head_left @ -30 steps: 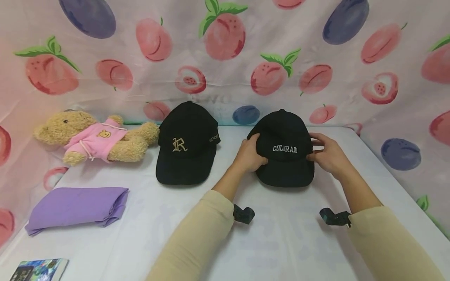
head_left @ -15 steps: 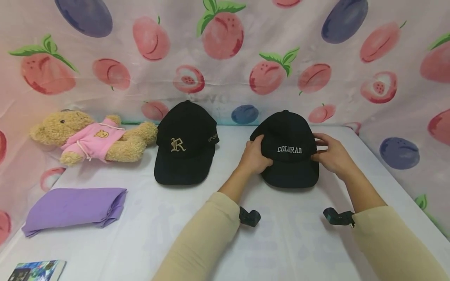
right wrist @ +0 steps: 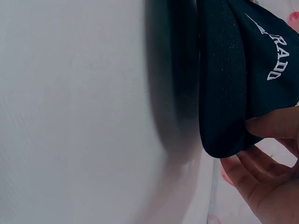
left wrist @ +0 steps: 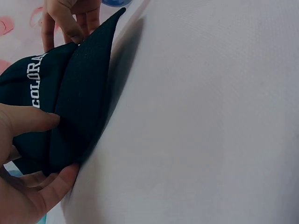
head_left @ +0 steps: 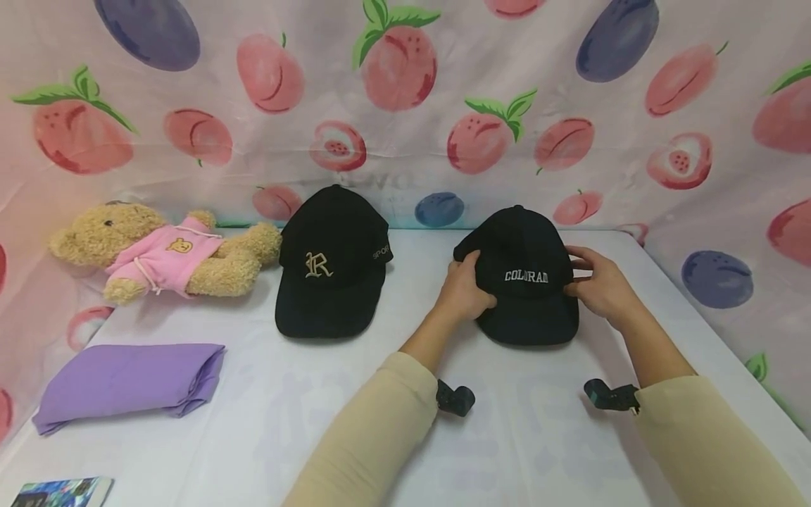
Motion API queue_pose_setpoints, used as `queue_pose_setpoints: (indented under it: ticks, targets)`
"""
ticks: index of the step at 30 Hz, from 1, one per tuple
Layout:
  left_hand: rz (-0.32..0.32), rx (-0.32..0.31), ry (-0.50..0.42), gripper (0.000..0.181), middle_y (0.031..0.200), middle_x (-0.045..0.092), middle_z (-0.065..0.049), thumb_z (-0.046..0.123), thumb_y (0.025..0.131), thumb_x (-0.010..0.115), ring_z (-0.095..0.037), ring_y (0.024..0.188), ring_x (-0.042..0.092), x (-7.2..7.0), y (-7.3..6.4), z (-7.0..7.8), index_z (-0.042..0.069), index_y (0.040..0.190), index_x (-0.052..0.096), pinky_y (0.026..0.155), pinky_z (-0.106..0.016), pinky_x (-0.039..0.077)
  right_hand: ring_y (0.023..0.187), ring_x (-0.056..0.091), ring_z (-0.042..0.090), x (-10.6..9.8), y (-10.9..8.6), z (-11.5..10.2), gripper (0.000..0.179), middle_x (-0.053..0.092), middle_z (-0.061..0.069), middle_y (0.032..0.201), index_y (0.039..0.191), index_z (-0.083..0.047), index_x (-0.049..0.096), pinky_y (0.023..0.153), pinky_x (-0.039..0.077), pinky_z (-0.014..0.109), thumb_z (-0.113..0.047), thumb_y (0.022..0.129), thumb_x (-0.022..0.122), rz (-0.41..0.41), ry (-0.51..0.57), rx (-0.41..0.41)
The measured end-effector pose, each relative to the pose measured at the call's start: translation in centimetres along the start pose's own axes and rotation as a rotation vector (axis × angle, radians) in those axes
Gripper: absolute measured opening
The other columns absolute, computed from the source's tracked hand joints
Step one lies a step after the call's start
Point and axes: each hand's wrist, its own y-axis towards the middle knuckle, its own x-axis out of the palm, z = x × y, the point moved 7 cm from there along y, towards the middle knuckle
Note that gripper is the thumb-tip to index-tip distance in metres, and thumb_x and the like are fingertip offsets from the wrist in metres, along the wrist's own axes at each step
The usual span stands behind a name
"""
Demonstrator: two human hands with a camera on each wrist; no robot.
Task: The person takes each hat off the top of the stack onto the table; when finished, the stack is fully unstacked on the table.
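A black baseball cap (head_left: pixel 522 246) with white COLORADO lettering sits toward the right of the table, brim facing me. My left hand (head_left: pixel 465 289) pinches its left side, thumb on top near the brim seam and fingers below, as the left wrist view shows. On the opposite side my right hand (head_left: pixel 605 289) grips the cap's edge between thumb and fingers. In the right wrist view the right thumb (right wrist: pixel 271 123) lies where crown and brim meet, with a shadow beside the brim. A second black baseball cap (head_left: pixel 332 267), bearing a gold letter R, stands to the left.
A teddy bear (head_left: pixel 171 253) in a pink hoodie lies at the back left. In front of it is a folded purple cloth (head_left: pixel 127 384), and a book (head_left: pixel 63 493) shows at the bottom left. Fruit-patterned fabric (head_left: pixel 393 162) hangs behind the white table (head_left: pixel 538 451).
Both hands have shifted the COLORADO cap slightly to the right, away from the other cap. Their grip looks the same, and the other things have stayed put while the head view moved a little.
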Motion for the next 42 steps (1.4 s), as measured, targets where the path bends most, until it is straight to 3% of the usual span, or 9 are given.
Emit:
queue_pose_setpoints:
  ticks: [17, 28, 34, 39, 42]
  targets:
    - [0.0, 0.01, 0.035, 0.091, 0.154, 0.041, -0.018, 0.004, 0.084, 0.078, -0.03, 0.135, 0.053, 1.4, 0.0, 0.4, 0.018, 0.162, 0.034, 0.111, -0.039, 0.047, 0.131, 0.05, 0.061, -0.2, 0.1, 1.5, 0.079, 0.037, 0.043, 0.152, 0.161, 0.004, 0.022, 0.108, 0.041, 0.069, 0.004, 0.09, 0.056, 0.011, -0.039, -0.009]
    - [0.021, 0.014, 0.13, 0.089, 0.153, 0.043, -0.016, 0.008, 0.085, 0.079, -0.03, 0.13, 0.058, 1.8, 0.1, 1.1, 0.02, 0.161, 0.035, 0.106, -0.039, 0.05, 0.137, 0.04, 0.063, 0.3, 0.2, 2.3, 0.094, 0.023, 0.043, 0.159, 0.163, 0.004, 0.008, 0.113, 0.035, 0.071, 0.0, 0.088, 0.064, -0.103, -0.031, 0.023]
    - [0.057, 0.029, 0.205, 0.083, 0.151, 0.048, -0.015, 0.01, 0.087, 0.076, -0.029, 0.124, 0.062, 1.8, -0.1, 1.8, 0.018, 0.16, 0.037, 0.102, -0.039, 0.053, 0.144, 0.03, 0.061, 0.5, 0.2, 2.4, 0.107, 0.013, 0.039, 0.163, 0.165, -0.005, -0.005, 0.114, 0.031, 0.073, -0.008, 0.09, 0.071, -0.171, 0.004, 0.025]
    - [0.071, 0.035, 0.227, 0.081, 0.152, 0.048, -0.014, 0.01, 0.09, 0.075, -0.029, 0.121, 0.064, 2.2, -0.2, 2.3, 0.017, 0.16, 0.036, 0.1, -0.039, 0.054, 0.146, 0.023, 0.059, 0.6, 0.0, 2.5, 0.123, 0.005, 0.037, 0.166, 0.164, -0.014, -0.019, 0.114, 0.024, 0.077, -0.02, 0.089, 0.077, -0.187, 0.003, 0.041]
    - [0.067, 0.033, 0.249, 0.081, 0.153, 0.047, -0.014, 0.012, 0.09, 0.075, -0.029, 0.12, 0.065, 2.5, -0.4, 2.5, 0.017, 0.161, 0.035, 0.099, -0.038, 0.054, 0.149, 0.017, 0.058, 0.9, 0.0, 2.3, 0.131, 0.003, 0.036, 0.167, 0.163, -0.012, -0.022, 0.115, 0.019, 0.079, -0.029, 0.086, 0.082, -0.162, -0.049, -0.001]
